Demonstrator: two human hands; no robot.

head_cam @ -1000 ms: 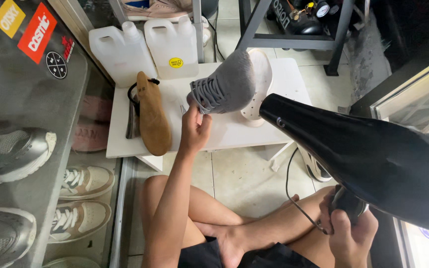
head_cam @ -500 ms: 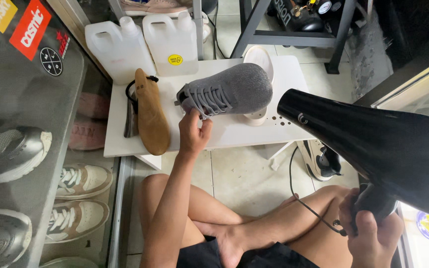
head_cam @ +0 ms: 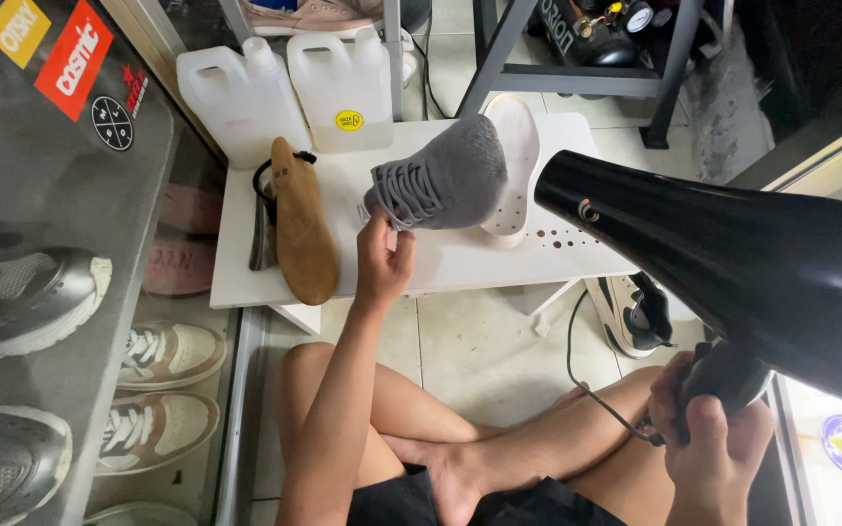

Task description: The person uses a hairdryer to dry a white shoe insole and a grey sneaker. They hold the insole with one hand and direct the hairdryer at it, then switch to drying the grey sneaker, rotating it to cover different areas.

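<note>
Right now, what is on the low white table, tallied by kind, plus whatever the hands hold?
Grey sneaker, held at the collar by the left hand: 1
White insole: 1
Wooden shoe tree: 1
Black hair dryer, gripped by the right hand: 1
Total: 4, three of them on or over the table.

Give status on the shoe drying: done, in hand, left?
Done: cannot tell how dry. In hand: left hand holds the grey knit lace-up sneaker over the low white table; right hand aims the black hair dryer at it. Left: wooden shoe tree still lies on the table, not inserted.
</note>
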